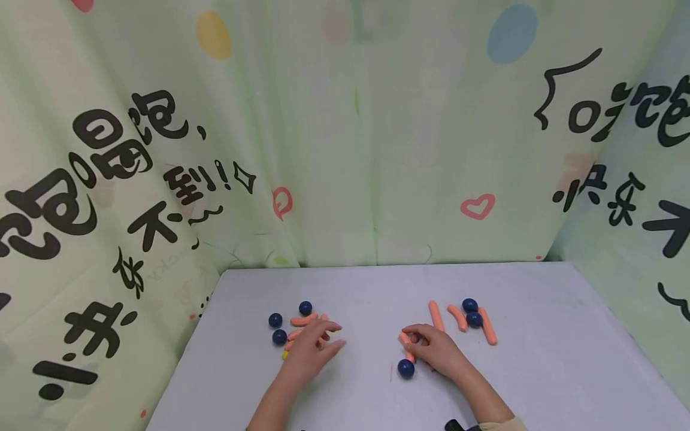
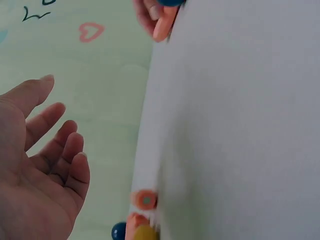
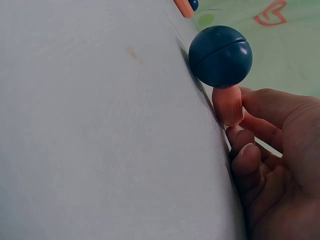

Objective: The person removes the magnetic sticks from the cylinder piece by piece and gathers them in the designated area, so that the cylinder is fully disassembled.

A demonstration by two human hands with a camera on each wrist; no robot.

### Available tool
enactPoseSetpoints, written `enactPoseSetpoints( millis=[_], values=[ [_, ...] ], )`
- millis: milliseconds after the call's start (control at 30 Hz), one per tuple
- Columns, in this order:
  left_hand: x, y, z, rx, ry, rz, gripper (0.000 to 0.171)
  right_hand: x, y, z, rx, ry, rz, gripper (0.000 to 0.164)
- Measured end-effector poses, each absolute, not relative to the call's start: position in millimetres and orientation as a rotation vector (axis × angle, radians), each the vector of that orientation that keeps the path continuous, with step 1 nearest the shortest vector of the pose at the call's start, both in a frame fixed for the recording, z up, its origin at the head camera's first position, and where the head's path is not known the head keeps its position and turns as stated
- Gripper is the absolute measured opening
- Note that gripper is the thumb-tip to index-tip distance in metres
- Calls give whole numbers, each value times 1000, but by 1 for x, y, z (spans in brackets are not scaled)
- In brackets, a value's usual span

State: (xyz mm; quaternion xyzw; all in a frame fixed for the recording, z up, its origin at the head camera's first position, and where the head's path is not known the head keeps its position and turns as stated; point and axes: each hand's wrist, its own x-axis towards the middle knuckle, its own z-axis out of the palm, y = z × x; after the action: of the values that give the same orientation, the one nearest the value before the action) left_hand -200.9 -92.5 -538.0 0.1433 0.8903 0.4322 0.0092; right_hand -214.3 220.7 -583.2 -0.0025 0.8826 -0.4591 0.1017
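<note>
My right hand (image 1: 439, 352) pinches a salmon-coloured rod (image 1: 405, 340) between thumb and fingers, low over the white table. A dark blue ball (image 3: 220, 56) touches the near end of that rod (image 3: 229, 106); whether the two are joined I cannot tell. The left hand (image 1: 312, 350) hovers beside the left-hand group of pieces, its fingers loosely bent and holding nothing. That group has several salmon rods (image 1: 303, 321), dark blue balls (image 1: 279, 337) and a yellow ball (image 2: 146, 233). My left hand covers part of the group in the head view.
Right of my right hand lie a straight rod (image 1: 436, 315), a curved rod (image 1: 457, 318), two dark blue balls (image 1: 474, 319) and another rod (image 1: 487, 326). A printed curtain (image 1: 377, 149) hangs behind the white table (image 1: 366, 287). A black object (image 1: 454, 425) shows by the right sleeve.
</note>
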Motion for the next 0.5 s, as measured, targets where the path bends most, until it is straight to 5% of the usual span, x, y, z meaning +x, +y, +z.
enactPoseSetpoints(
  millis=[500],
  values=[
    [-192,-8,-568,692,2536,1197,37,-213,220,-582,2,2651,-1324,32]
  ],
)
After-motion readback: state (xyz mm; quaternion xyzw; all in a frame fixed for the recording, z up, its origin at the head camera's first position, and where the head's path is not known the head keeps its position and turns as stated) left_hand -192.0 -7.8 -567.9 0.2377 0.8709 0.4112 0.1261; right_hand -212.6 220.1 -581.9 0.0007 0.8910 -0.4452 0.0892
